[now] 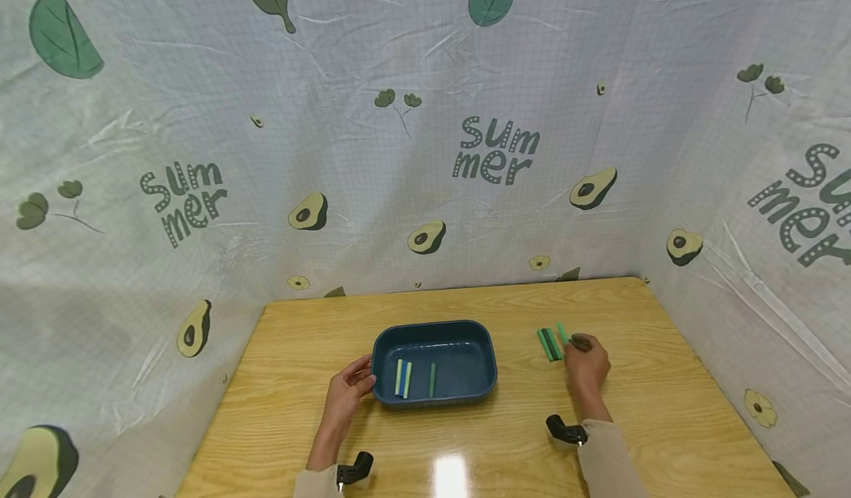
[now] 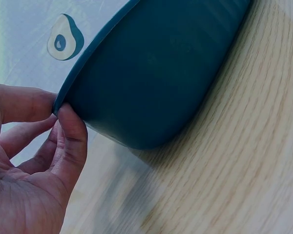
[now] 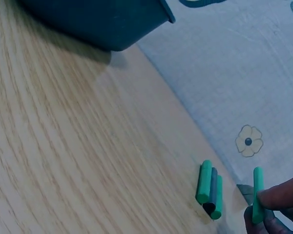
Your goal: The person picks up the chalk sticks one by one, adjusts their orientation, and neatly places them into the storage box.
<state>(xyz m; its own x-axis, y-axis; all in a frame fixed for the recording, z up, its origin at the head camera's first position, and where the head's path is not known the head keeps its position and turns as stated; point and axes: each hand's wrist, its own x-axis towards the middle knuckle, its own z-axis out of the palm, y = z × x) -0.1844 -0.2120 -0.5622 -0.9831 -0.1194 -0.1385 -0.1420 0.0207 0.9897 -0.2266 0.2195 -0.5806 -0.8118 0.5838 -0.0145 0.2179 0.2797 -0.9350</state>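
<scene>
My left hand (image 1: pixel 344 398) pinches the left rim of a dark teal plastic basin (image 1: pixel 435 326) between thumb and fingers; the left wrist view shows the grip closely. Inside the basin, a pale yellow stick (image 1: pixel 399 377), a blue stick (image 1: pixel 403 381) and a yellow-green stick (image 1: pixel 408 381) lie side by side, with a dark green stick (image 1: pixel 433 380) apart from them. On the right, my right hand (image 1: pixel 588 365) pinches a round light green stick (image 3: pixel 258 187), much like chalk, above the table. Two green sticks (image 3: pixel 203 183) flank a darker stick (image 3: pixel 213 191) just left of that hand.
The wooden table (image 1: pixel 518 446) carries everything. Its back and side edges meet a white patterned sheet (image 1: pixel 359 158) printed with avocados and leaves. A small black wrist camera (image 1: pixel 565 430) sits on the right forearm, another black camera (image 1: pixel 355 468) on the left.
</scene>
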